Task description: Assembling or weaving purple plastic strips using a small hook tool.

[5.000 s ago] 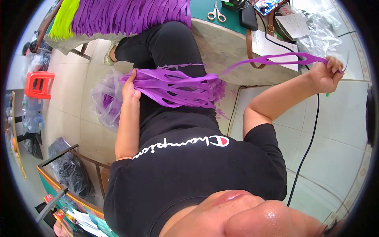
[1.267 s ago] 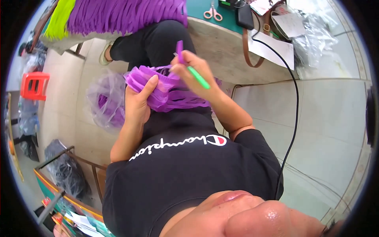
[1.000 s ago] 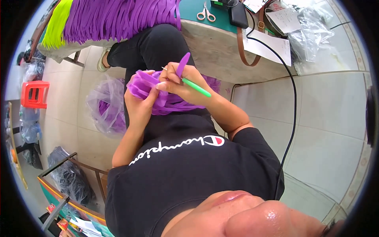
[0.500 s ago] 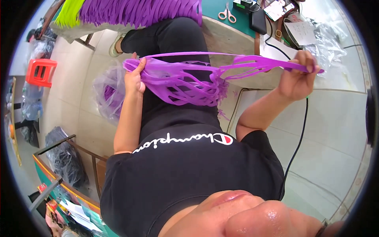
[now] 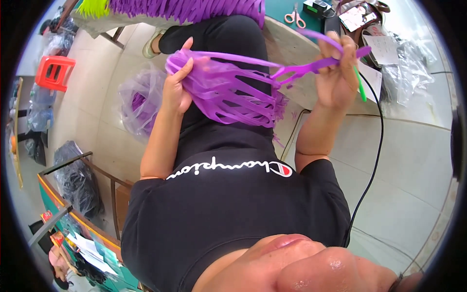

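Note:
A bunch of flat purple strips [image 5: 228, 97], joined in places like loose netting, stretches between my hands over my dark-trousered leg. My left hand [image 5: 180, 85] is closed round its gathered left end, the thumb lying on top. Further right and raised, my right hand [image 5: 338, 73] pinches the narrow end of some purple strips [image 5: 304, 71], one of which curls up over the fingers. A slim bright green stick-like piece [image 5: 361, 87] shows beside the right hand; its kind and whether the hand holds it are unclear.
Purple and lime-green strips [image 5: 185, 9] hang over the table edge ahead. Scissors [image 5: 295, 17], a black device [image 5: 317, 9] and papers lie on the table at right. A plastic bag of purple material [image 5: 141, 104] and a red stool [image 5: 55, 73] stand left; a black cable [image 5: 372, 165] hangs right.
My right hand has moved left and up, bringing its strips nearer the left hand, so they hang slacker. The green piece now shows far more. My left hand still grips the bunch.

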{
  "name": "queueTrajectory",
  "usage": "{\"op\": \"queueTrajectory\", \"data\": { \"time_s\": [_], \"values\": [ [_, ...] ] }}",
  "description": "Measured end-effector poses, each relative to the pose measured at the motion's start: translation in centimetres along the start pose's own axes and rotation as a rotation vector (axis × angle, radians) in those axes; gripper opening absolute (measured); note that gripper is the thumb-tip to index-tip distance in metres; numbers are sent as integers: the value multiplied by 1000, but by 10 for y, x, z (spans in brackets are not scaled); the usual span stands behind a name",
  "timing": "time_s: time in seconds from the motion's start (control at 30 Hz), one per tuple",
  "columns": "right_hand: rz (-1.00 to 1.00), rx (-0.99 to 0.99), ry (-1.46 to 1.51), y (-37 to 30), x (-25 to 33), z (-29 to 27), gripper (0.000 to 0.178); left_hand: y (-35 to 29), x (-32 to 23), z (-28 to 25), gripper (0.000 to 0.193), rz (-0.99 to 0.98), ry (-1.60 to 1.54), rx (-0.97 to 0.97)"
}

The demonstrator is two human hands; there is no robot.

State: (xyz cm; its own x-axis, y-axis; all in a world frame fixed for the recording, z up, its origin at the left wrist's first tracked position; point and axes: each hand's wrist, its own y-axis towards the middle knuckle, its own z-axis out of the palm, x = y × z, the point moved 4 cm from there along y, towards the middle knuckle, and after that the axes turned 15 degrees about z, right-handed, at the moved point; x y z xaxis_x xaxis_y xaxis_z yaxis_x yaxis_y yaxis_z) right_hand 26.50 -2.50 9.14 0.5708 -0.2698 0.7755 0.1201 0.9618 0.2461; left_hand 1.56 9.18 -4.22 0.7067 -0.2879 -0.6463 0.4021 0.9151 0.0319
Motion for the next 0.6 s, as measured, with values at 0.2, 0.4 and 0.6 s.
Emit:
{"op": "queueTrajectory", "data": {
  "time_s": [0.2,0.4,0.6],
  "values": [
    [290,16,-48,27,-72,62,14,-33,16,41,104,232,312,462],
    [508,102,-189,41,-113,96,31,-35,39,37,24,300,669,332],
    [18,-216,-1019,52,-87,60,20,-33,38,32,30,139,573,315]
  ]
}}
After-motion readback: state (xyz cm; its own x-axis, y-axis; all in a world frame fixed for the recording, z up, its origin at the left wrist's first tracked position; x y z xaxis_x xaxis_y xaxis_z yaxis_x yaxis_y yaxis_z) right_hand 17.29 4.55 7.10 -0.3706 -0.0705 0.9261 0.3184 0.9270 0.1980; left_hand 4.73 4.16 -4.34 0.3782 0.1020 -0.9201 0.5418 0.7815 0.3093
